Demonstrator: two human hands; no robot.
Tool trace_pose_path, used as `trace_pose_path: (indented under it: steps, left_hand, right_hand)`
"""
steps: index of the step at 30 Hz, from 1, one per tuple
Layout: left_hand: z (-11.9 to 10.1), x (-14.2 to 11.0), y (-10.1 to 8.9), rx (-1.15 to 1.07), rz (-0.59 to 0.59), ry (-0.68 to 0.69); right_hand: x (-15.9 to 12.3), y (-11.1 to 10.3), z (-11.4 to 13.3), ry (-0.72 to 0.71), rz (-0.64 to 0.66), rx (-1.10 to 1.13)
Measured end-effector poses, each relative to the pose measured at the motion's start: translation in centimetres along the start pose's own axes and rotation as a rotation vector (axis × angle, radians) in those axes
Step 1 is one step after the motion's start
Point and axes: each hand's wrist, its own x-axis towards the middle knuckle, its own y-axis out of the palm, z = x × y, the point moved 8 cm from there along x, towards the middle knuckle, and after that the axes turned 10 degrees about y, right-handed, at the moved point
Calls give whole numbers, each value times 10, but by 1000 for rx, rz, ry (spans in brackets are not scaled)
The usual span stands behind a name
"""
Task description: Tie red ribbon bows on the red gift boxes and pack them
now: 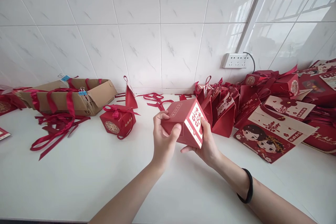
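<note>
A red gift box with a white panel of red characters is tilted above the white table, held between both hands. My left hand grips its left end, thumb on the lower face and fingers over the top edge. On the right side, my right hand is closed round the box by the printed panel, one finger stretched beneath it. To the left stands a red box with a ribbon bow. Behind that is a small upright red triangular box with a loop on top.
An open cardboard box with red ribbons draped over it stands at left. Red triangular boxes and printed gift bags crowd the right. Loose ribbon lies near the tiled wall, below a power strip.
</note>
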Motion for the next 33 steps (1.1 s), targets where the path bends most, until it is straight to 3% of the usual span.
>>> trace_pose_path:
  steps: [33]
  left_hand:
    - [5, -2, -2, -5, 17, 12]
  right_hand:
    - [-2, -2, 1, 3, -40, -48]
